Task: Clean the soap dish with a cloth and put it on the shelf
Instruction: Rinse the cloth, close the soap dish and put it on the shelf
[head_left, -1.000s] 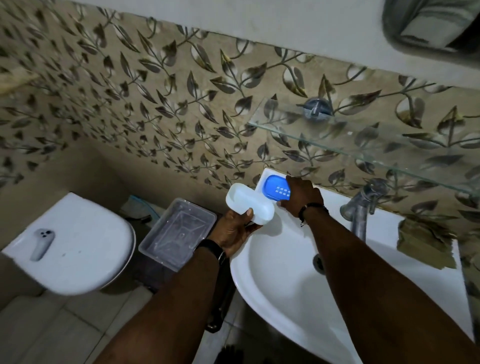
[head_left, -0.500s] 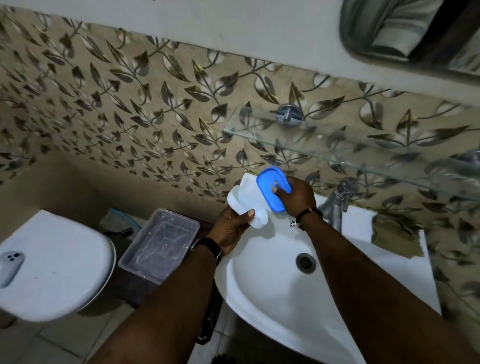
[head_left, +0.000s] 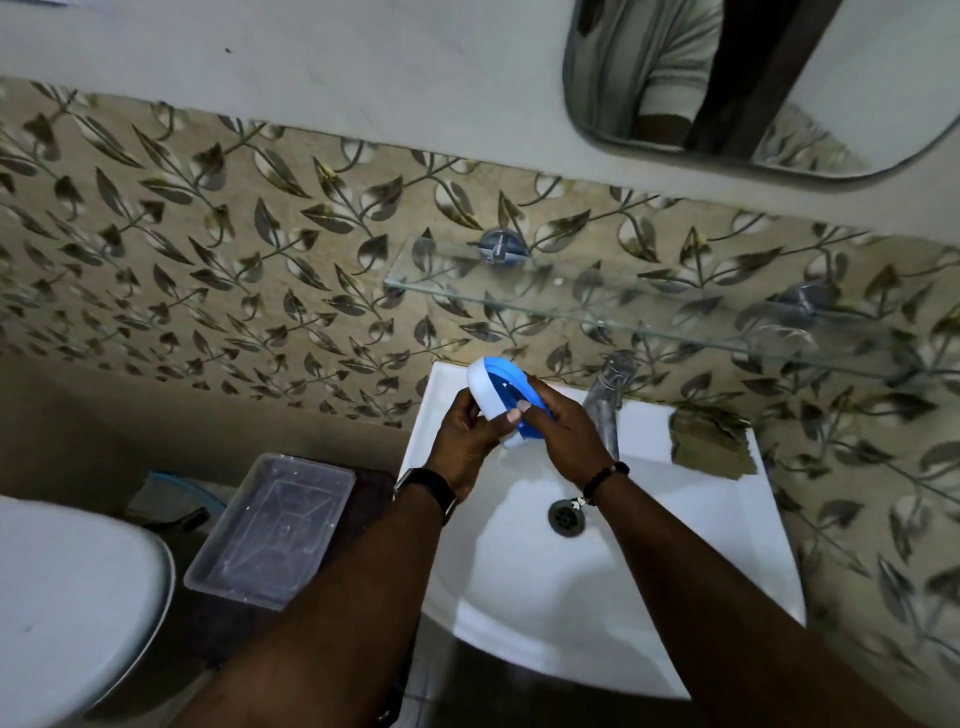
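The soap dish (head_left: 485, 382) is a white base with a blue inner tray, held together over the back left of the white sink (head_left: 701, 571). My left hand (head_left: 467, 436) grips the white base from the left. My right hand (head_left: 563, 431) holds the blue tray on the right side. A brownish cloth (head_left: 709, 441) lies on the sink's rim at the back right, right of the tap. The glass shelf (head_left: 597, 306) is fixed to the tiled wall just above the sink.
A chrome tap (head_left: 608, 400) stands right beside my right hand. A clear plastic container (head_left: 270, 530) sits on a dark stand left of the sink. A white toilet lid (head_left: 67, 597) is at the lower left. A mirror (head_left: 753, 78) hangs above the shelf.
My right hand lifted the blue tray off the sink corner and brought it onto the white base in my left hand. Both hands now hold the joined dish. The view shifted right.
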